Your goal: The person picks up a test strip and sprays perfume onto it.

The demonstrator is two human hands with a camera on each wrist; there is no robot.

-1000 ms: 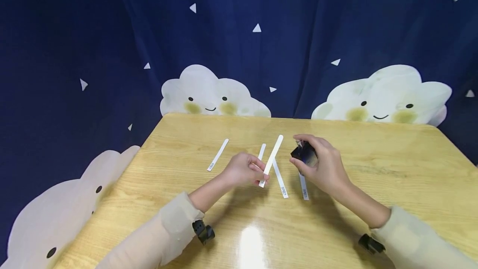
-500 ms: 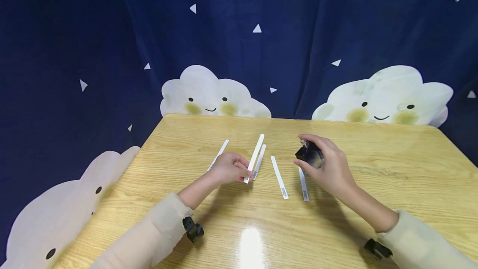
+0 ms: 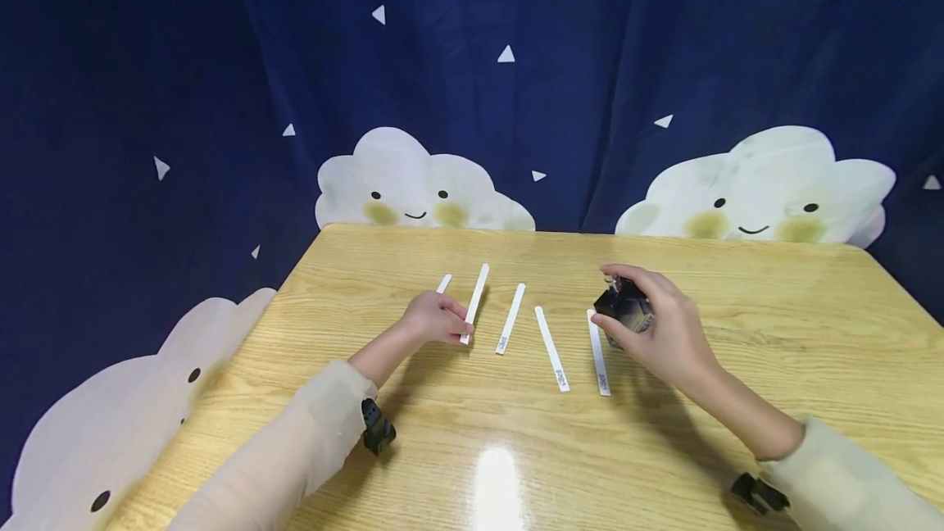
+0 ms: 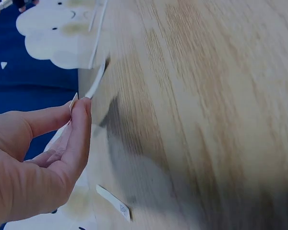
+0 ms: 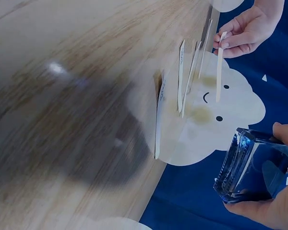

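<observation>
My left hand pinches a white paper test strip by its lower end, between thumb and fingers, raised over the table. Partly behind that hand lies another strip. To its right more strips lie apart on the wood: a left one, a middle one and a right one, each with small dark marks at the near end. My right hand grips a dark blue glass perfume bottle above the table, just beyond the right strip. A small nozzle shows at the bottle's top in the head view.
The light wooden table ends at the back against a dark blue curtain with white clouds and triangles. Black wrist cameras hang under both cuffs. A light reflection shines near the front.
My left hand has carried its strip leftward, away from the bottle, toward the far-left strip. The right hand with the bottle has shifted slightly right, uncovering the top of the right strip.
</observation>
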